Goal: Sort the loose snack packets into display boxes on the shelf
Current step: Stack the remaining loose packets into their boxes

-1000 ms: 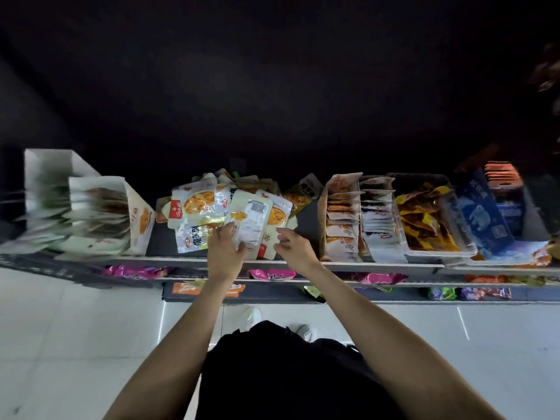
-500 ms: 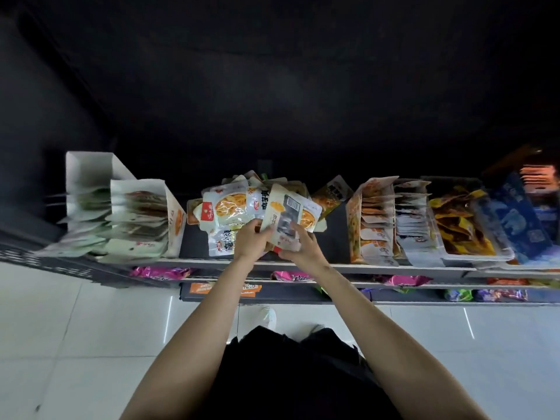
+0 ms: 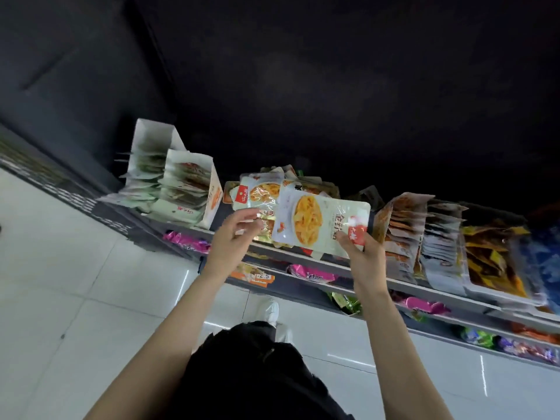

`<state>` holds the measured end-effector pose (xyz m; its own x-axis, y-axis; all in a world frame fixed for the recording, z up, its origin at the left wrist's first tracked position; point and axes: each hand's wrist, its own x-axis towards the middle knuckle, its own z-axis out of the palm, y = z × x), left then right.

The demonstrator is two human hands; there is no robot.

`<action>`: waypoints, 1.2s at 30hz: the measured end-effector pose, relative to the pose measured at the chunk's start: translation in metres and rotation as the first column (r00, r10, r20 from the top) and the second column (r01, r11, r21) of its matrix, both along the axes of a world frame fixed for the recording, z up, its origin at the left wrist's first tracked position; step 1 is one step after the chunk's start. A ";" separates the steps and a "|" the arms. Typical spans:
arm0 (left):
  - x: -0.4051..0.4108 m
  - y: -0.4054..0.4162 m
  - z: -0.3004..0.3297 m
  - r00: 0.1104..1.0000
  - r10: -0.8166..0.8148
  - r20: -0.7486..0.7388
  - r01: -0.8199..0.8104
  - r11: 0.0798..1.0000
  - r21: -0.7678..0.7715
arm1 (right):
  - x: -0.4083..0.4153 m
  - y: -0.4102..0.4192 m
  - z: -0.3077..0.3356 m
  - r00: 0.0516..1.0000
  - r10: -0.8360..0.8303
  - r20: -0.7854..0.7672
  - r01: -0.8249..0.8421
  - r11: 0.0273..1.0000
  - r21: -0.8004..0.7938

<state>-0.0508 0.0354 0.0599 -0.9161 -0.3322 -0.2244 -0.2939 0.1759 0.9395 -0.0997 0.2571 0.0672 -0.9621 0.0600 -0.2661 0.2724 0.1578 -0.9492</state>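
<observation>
Packet (image 3: pixel 321 222) corner pinched, R hand (image 3: pixel 362 253) fingers (image 3: pixel 344 237)

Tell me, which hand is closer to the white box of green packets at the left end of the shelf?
Left. The left hand hovers just right of the white box, by the loose pile. The right hand is further right, holding a yellow snack packet.

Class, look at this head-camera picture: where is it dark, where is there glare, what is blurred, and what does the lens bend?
Head view: the upper half is nearly black; glare streaks mark the floor tiles and the held packet; the left hand and the display boxes at right are blurred; the wide lens tilts the shelf edge.
</observation>
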 end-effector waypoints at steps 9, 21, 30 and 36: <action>0.026 -0.051 0.022 0.999 0.050 0.019 -0.052 0.996 0.078 | 0.019 -0.060 0.016 0.939 0.343 0.019 -0.343 0.938 0.042; -0.029 -0.211 -0.008 0.951 -0.277 -0.140 0.008 0.472 -0.882 | -0.040 -0.217 0.026 0.598 0.298 -0.744 0.202 0.842 0.500; -0.061 -0.226 -0.023 0.917 -0.381 0.119 0.234 0.271 -0.934 | -0.069 -0.250 0.006 0.316 0.588 -0.745 0.100 0.760 0.642; -0.060 -0.233 -0.033 0.906 -0.420 0.049 0.180 0.279 -0.943 | -0.068 -0.254 0.010 0.347 0.595 -0.725 0.077 0.752 0.655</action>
